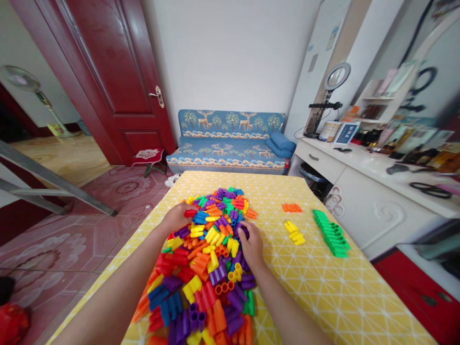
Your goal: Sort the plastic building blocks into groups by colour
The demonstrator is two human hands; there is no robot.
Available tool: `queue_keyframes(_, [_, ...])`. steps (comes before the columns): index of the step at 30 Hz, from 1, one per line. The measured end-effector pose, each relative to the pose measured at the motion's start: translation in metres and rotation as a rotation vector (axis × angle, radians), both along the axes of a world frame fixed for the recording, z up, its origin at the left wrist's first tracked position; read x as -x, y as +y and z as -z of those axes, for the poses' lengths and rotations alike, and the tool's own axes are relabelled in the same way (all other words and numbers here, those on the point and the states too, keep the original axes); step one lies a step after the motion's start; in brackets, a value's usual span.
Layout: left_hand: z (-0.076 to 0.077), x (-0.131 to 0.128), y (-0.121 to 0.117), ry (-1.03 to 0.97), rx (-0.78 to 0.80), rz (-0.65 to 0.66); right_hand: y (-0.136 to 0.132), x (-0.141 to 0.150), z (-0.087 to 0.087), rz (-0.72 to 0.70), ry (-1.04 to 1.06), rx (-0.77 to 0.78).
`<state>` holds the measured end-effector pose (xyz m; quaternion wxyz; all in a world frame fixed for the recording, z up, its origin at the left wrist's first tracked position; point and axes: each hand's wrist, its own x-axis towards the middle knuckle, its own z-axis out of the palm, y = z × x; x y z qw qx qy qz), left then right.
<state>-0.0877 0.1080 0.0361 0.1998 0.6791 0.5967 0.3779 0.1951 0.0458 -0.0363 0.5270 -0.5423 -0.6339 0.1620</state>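
Note:
A large heap of plastic tube-shaped building blocks (214,237) in red, orange, yellow, green, blue and purple covers the left and middle of the table. My left hand (178,216) reaches to the heap's far left side, its fingers closed around a red block (190,213). At the heap's right edge, my right hand (252,243) is curled, with a purple block (246,232) between thumb and fingers. Its fingertips are partly hidden. Right of the heap lie sorted blocks: an orange row (292,208), yellow blocks (294,233) and a longer green group (331,234).
A yellow patterned cloth covers the table (359,292). Beyond it stands a blue sofa (230,139) with a deer print. A white dresser (359,167) with bottles and a ring light (337,76) is at right. At left are a red door (108,62) and a small stool (148,157).

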Motion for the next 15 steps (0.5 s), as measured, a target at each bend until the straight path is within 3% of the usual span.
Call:
queue_keyframes(6, [-0.001,-0.028,-0.035,-0.193,0.000,-0.049,0.001,0.000,0.002,-0.012,0.013,0.006])
queue_keyframes(11, [-0.005,-0.054,-0.068,-0.791,0.178,-0.096,0.001,-0.001,0.001,-0.014,0.028,-0.005])
queue_keyframes(15, [0.000,-0.062,-0.080,-0.915,0.213,-0.055,0.000,-0.001,-0.001,-0.014,0.026,-0.001])
